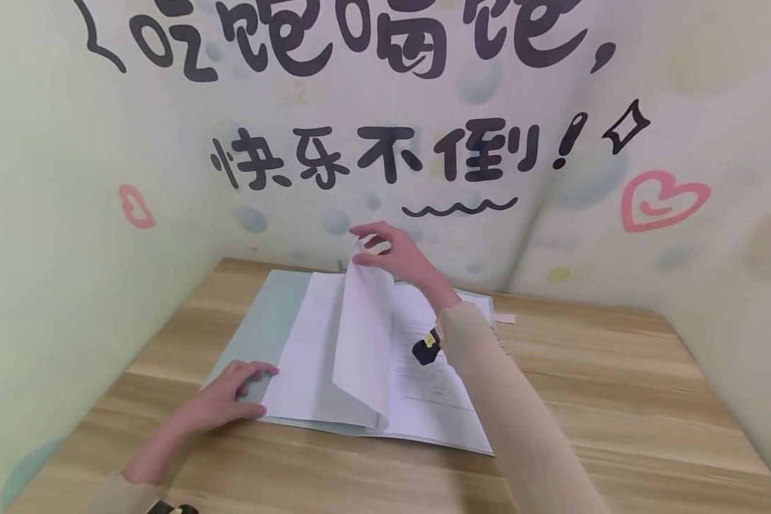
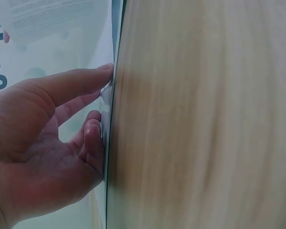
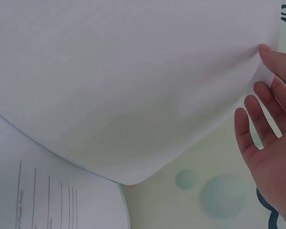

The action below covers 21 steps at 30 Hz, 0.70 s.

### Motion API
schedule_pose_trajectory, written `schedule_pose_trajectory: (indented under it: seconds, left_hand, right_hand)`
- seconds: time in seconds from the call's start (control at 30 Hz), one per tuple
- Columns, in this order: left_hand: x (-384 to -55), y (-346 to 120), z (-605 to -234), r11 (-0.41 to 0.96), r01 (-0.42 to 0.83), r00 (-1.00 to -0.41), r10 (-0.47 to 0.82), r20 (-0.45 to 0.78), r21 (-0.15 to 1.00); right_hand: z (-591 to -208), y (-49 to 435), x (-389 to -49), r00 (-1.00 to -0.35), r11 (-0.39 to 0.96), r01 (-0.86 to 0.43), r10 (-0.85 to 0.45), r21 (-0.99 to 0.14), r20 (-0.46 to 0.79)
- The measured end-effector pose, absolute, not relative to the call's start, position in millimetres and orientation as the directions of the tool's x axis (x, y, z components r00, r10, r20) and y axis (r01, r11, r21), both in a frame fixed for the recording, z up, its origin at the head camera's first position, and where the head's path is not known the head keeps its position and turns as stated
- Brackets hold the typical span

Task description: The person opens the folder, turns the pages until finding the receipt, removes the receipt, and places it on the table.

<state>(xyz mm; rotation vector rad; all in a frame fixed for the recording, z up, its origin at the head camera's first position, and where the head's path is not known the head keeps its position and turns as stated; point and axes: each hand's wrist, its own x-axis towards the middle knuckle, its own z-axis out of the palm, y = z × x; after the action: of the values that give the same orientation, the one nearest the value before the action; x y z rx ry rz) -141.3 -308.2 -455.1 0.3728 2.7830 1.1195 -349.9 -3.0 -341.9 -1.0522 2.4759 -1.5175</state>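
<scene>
A light-blue folder (image 1: 266, 314) lies spread open on the wooden table, with white pages on both sides. One white sheet (image 1: 363, 343) stands up near the middle, bent over as it turns. My right hand (image 1: 395, 251) pinches that sheet by its top corner between thumb and forefinger; in the right wrist view the other fingers (image 3: 248, 126) are spread apart from the paper. At the lower left, my left hand (image 1: 225, 396) rests on the folder's left side, its thumb and fingertips touching the left-hand page (image 1: 302, 371). Printed lines show on the right-hand page (image 1: 424, 417).
The wooden table (image 1: 617, 400) carries the folder and meets walls at the back and sides. A pink tab (image 1: 505, 318) sticks out past the folder's right edge. Black lettering and a pink heart (image 1: 664, 202) decorate the wall. A dark wrist device (image 1: 426, 348) sits at my right sleeve.
</scene>
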Motion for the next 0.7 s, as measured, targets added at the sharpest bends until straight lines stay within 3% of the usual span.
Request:
schedule_pose_trajectory:
  seconds: [0.27,0.7]
  left_hand:
    - [-142,-311,-457,0.684,0.188,-0.962,0.273,-0.01,0.705]
    - [-141,-315,-455,0.687,0.134,-0.963,0.26,-0.069,0.714]
  right_hand:
    - [-360,-32,-349,-0.754,0.26,-0.494,-0.604,-0.83,0.26]
    - [-390,-59,-348,-0.708,0.402,-0.527,-0.695,-0.749,0.125]
